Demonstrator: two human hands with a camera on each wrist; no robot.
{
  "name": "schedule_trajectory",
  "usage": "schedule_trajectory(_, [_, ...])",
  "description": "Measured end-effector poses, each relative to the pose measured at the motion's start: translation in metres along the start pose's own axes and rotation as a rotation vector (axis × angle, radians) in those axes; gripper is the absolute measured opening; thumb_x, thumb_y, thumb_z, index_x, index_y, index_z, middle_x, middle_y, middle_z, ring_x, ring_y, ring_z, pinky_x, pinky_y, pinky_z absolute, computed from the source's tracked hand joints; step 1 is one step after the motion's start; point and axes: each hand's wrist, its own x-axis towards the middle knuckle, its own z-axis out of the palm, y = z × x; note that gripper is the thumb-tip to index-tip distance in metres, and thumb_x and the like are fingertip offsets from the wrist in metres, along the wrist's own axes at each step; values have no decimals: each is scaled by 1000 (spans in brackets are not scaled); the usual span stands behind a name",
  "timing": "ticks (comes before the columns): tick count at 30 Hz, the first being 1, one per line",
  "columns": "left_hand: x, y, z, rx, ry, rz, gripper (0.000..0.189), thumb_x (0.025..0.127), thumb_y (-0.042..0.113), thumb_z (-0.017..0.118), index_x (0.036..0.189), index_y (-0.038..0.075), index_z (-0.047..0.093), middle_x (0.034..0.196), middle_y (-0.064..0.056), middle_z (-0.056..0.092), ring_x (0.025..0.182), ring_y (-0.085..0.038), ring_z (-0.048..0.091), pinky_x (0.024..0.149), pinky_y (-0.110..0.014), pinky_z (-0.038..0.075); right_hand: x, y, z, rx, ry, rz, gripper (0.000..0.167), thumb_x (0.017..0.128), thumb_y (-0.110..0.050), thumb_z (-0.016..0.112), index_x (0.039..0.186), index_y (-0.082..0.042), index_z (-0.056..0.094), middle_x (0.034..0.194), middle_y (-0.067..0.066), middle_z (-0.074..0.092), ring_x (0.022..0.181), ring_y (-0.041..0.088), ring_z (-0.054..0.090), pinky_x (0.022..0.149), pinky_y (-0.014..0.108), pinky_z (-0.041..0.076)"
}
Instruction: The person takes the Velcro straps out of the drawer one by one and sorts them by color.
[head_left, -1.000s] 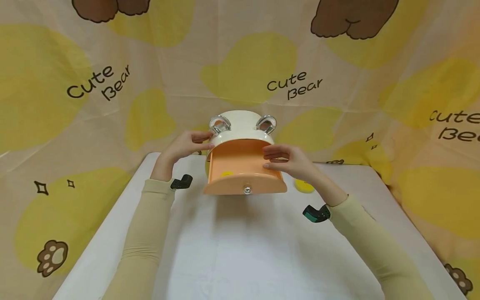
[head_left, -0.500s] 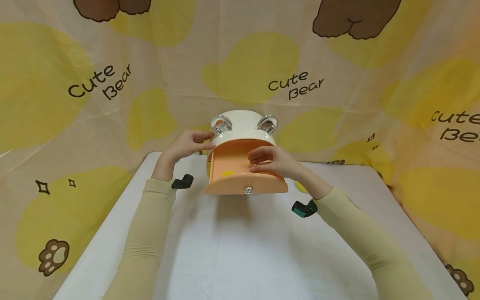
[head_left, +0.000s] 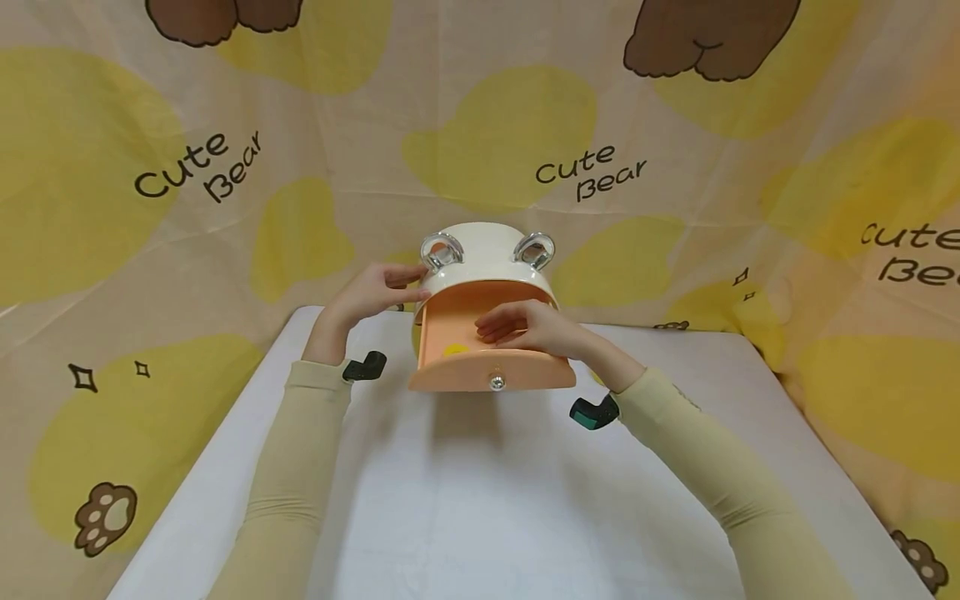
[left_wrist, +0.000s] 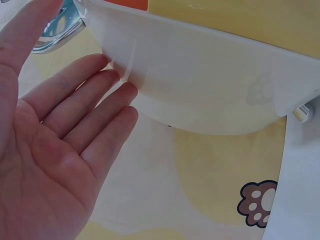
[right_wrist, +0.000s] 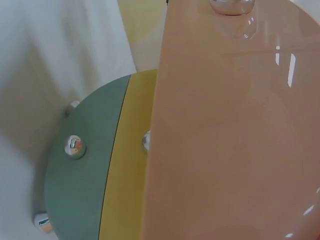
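Left hand (head_left: 378,287): I have it spread, fingers nearly straight, no grip on anything; fingertips rest against the side of the white cabinet (head_left: 483,254). Left wrist view has the palm at lower left, thumb running up the left edge.

Right hand (head_left: 536,327): centre of my head view, reaching over the peach drawer (head_left: 442,377), fingers bent down into it and the thumb close beneath. Can't tell if they pinch anything; the undersides are hidden and my right wrist view doesn't catch the hand.

Drawer is pulled well out, chrome knob (head_left: 497,382) mid-front. In it, left of the right fingertips and apart from them, a yellow piece (head_left: 455,348), partly cut off by the drawer front.

Cabinet stands upright at frame centre, two chrome ring ears (head_left: 442,250) on top. Right wrist view: peach front fills the right side, a yellow drawer (right_wrist: 125,165) and a green drawer (right_wrist: 85,185) to its left, both pushed in.

Farther out: white table (head_left: 450,508), black wrist cameras (head_left: 365,365) at both cuffs, beige sleeves (head_left: 285,467) from the bottom corners, "Cute Bear" cloth (head_left: 495,133) across the back.
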Motion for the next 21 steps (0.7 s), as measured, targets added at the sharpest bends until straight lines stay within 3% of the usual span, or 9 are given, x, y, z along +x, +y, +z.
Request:
schedule_trajectory(6, [-1,1,0,7,4,-16,64,81,39,74,137,15,53,139,-8,53,130,-33,47,105,-46,42,3,2,2,14,-48,1,42,87,-8,67,126,1,58,124,15,63,111,26,62,96,34,51])
schedule_trajectory(18, [-1,1,0,-5,4,-23,64,81,39,74,137,16,53,139,-7,52,130,-30,47,107,-45,40,4,2,4,-54,-107,34,37,84,-18,71,120,-13,66,114,2,69,104,16,64,93,34,51])
schedule_trajectory(21, [-7,13,0,-2,-5,-30,62,84,33,72,138,12,51,140,-10,51,131,-32,46,107,-46,40,4,-3,6,-60,-114,55,38,83,-19,73,120,-14,66,113,2,69,103,18,63,92,34,51])
